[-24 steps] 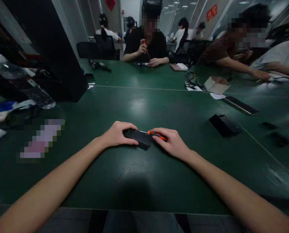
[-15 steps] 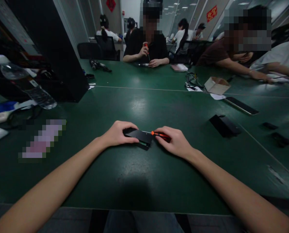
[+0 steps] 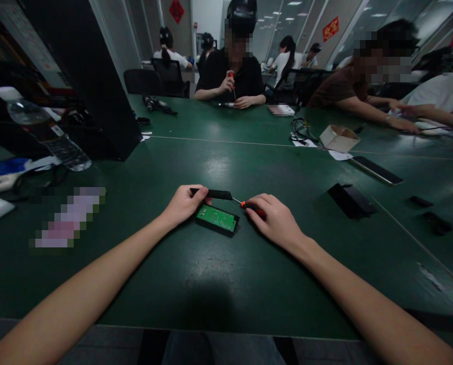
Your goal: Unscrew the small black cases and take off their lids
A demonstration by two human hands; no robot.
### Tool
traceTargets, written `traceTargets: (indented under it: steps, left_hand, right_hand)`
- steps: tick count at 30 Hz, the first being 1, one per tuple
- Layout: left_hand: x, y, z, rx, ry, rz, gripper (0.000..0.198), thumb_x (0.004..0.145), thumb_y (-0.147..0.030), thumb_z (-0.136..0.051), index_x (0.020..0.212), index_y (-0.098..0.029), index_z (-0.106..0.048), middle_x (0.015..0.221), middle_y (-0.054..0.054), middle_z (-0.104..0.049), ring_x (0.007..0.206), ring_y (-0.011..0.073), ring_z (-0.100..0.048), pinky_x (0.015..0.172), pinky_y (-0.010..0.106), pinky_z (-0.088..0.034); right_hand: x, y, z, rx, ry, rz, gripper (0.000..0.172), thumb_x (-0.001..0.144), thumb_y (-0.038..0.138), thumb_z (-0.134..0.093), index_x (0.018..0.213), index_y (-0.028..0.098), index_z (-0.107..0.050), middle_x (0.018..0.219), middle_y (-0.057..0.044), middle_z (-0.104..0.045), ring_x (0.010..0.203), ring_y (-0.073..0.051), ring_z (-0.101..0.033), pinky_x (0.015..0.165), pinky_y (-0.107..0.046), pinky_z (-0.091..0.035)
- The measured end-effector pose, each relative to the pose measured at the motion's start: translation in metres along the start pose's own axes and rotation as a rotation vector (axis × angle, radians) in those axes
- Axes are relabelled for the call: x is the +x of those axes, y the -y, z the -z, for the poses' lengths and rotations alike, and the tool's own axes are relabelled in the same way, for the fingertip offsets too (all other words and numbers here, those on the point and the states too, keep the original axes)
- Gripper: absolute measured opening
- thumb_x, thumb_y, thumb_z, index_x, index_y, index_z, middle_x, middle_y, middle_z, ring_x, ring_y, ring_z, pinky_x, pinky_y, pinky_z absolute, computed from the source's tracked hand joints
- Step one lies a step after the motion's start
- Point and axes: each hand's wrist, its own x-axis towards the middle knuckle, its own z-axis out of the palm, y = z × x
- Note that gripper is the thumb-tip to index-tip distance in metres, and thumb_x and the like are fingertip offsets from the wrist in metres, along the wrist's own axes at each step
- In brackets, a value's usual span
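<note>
My left hand (image 3: 186,204) pinches a flat black cover (image 3: 217,194) by its left end, tilted up on edge. Just below the cover, on the green tabletop, lies a black case (image 3: 226,232) with its top off. A green circuit board (image 3: 216,218) shows inside that case. My right hand (image 3: 274,218) is closed around a screwdriver (image 3: 254,208) with an orange and black handle. The screwdriver's thin metal shaft points left, and its tip is at the right end of the cover. Part of the handle is hidden by my fingers.
A black box-like part (image 3: 351,200), a phone (image 3: 376,170) and an open carton (image 3: 339,138) are on the right. On the left lie a plastic bottle (image 3: 49,129) and a blurred pinkish item (image 3: 70,218). Across the table a person (image 3: 230,76) holds another screwdriver.
The black cover has come up off the case and tilted in my left hand, baring the green circuit board. My right hand still holds the screwdriver, almost in the same place.
</note>
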Motion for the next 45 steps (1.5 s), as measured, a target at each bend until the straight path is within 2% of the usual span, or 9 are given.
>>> traceTargets:
  steps: [4, 7, 10, 17, 24, 30, 37, 42, 45]
  left_hand:
    - [-0.001, -0.001, -0.004, -0.073, -0.036, 0.109, 0.073, 0.081, -0.082, -0.053, 0.070, -0.012, -0.069, 0.062, 0.006, -0.067, 0.054, 0.0146, -0.058, 0.051, 0.023, -0.040]
    - [-0.001, 0.000, -0.006, -0.096, -0.091, 0.145, 0.066, 0.081, -0.076, -0.060, 0.065, -0.012, -0.067, 0.055, 0.001, -0.059, 0.049, 0.0114, -0.051, 0.048, 0.022, -0.036]
    - [0.001, 0.002, -0.007, -0.180, -0.139, 0.156, 0.057, 0.080, -0.068, -0.068, 0.070, -0.012, -0.069, 0.058, -0.001, -0.060, 0.050, 0.0100, -0.051, 0.048, 0.021, -0.038]
    - [0.003, 0.002, -0.008, -0.344, -0.142, 0.224, 0.047, 0.077, -0.059, -0.076, 0.073, -0.014, -0.065, 0.054, -0.004, -0.056, 0.039, 0.0056, -0.046, 0.038, 0.017, -0.033]
    - [0.002, 0.000, -0.009, -0.497, -0.015, 0.291, 0.040, 0.072, -0.046, -0.085, 0.086, -0.012, -0.069, 0.069, 0.001, -0.067, 0.049, 0.0056, -0.056, 0.047, 0.016, -0.045]
    - [0.002, 0.002, -0.008, -0.498, 0.003, 0.312, 0.039, 0.072, -0.042, -0.084, 0.093, -0.012, -0.071, 0.076, 0.003, -0.071, 0.052, 0.0077, -0.059, 0.050, 0.019, -0.048]
    - [0.003, 0.000, -0.008, -0.551, -0.024, 0.327, 0.039, 0.071, -0.033, -0.086, 0.100, -0.011, -0.070, 0.081, 0.005, -0.073, 0.060, 0.0104, -0.068, 0.054, 0.018, -0.050]
    - [0.003, -0.002, -0.009, -0.561, -0.031, 0.317, 0.042, 0.067, -0.031, -0.088, 0.098, -0.011, -0.068, 0.080, 0.002, -0.073, 0.059, 0.0091, -0.068, 0.055, 0.016, -0.050]
    - [0.003, -0.004, -0.009, -0.548, -0.013, 0.300, 0.041, 0.068, -0.034, -0.088, 0.096, -0.011, -0.068, 0.078, 0.002, -0.073, 0.058, 0.0094, -0.068, 0.054, 0.017, -0.050]
  right_hand:
    - [-0.002, 0.013, 0.001, 0.093, -0.041, 0.131, 0.028, 0.101, 0.034, -0.053, 0.120, 0.016, -0.063, 0.116, -0.014, -0.068, 0.107, -0.025, -0.062, 0.094, -0.045, -0.053]
    - [-0.004, 0.026, -0.003, 0.113, 0.003, 0.206, 0.040, 0.099, 0.041, -0.058, 0.129, 0.015, -0.058, 0.125, -0.016, -0.066, 0.116, -0.027, -0.061, 0.098, -0.048, -0.052]
    - [-0.005, 0.037, -0.007, 0.109, 0.049, 0.250, 0.048, 0.096, 0.044, -0.061, 0.133, 0.015, -0.055, 0.128, -0.016, -0.066, 0.117, -0.028, -0.062, 0.101, -0.050, -0.051]
    - [-0.005, 0.039, -0.010, 0.138, 0.049, 0.223, 0.045, 0.096, 0.036, -0.062, 0.135, 0.016, -0.055, 0.127, -0.016, -0.068, 0.116, -0.027, -0.065, 0.101, -0.049, -0.052]
    - [-0.006, 0.038, -0.011, 0.161, 0.069, 0.200, 0.047, 0.095, 0.037, -0.062, 0.138, 0.019, -0.054, 0.129, -0.015, -0.067, 0.116, -0.027, -0.064, 0.101, -0.050, -0.053]
    - [-0.005, 0.038, -0.010, 0.171, 0.079, 0.195, 0.044, 0.096, 0.038, -0.061, 0.137, 0.021, -0.054, 0.131, -0.015, -0.066, 0.120, -0.029, -0.064, 0.103, -0.052, -0.052]
    - [-0.007, 0.045, -0.001, 0.177, 0.092, 0.220, 0.034, 0.086, 0.030, -0.067, 0.115, 0.017, -0.058, 0.105, -0.012, -0.069, 0.095, -0.026, -0.066, 0.087, -0.044, -0.057]
    - [-0.009, 0.057, -0.007, 0.165, 0.111, 0.253, 0.055, 0.090, 0.041, -0.068, 0.135, 0.014, -0.051, 0.130, -0.018, -0.064, 0.119, -0.029, -0.062, 0.102, -0.048, -0.052]
    - [-0.010, 0.065, -0.006, 0.144, 0.169, 0.259, 0.048, 0.097, 0.038, -0.059, 0.139, 0.016, -0.050, 0.134, -0.017, -0.063, 0.120, -0.028, -0.063, 0.102, -0.047, -0.054]
